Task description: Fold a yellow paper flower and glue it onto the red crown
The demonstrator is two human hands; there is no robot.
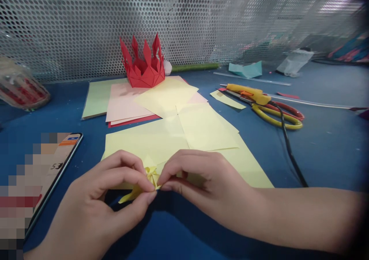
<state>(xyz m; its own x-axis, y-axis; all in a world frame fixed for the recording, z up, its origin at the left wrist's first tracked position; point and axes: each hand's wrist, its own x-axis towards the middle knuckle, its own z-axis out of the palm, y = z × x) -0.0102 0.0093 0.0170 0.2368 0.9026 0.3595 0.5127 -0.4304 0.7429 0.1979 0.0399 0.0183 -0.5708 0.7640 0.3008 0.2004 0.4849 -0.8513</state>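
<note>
A small folded piece of yellow paper (144,183) sits between my two hands near the front of the blue table (323,148). My left hand (106,202) pinches it with thumb and forefinger. My right hand (198,179) pinches its other side, fingers pressed together. Most of the folded piece is hidden under my fingers. Loose yellow sheets (198,131) lie just behind my hands. A red origami crown (143,65) stands upright on a stack of pink, red and pale green paper (121,100) farther back.
A phone (54,171) lies at the left. A yellow glue gun (248,92) and yellow-and-red scissors (276,115) rest at the right, with a black cord (290,152) trailing toward me. A perforated metal screen (184,21) closes off the back. A clear bag (20,87) sits far left.
</note>
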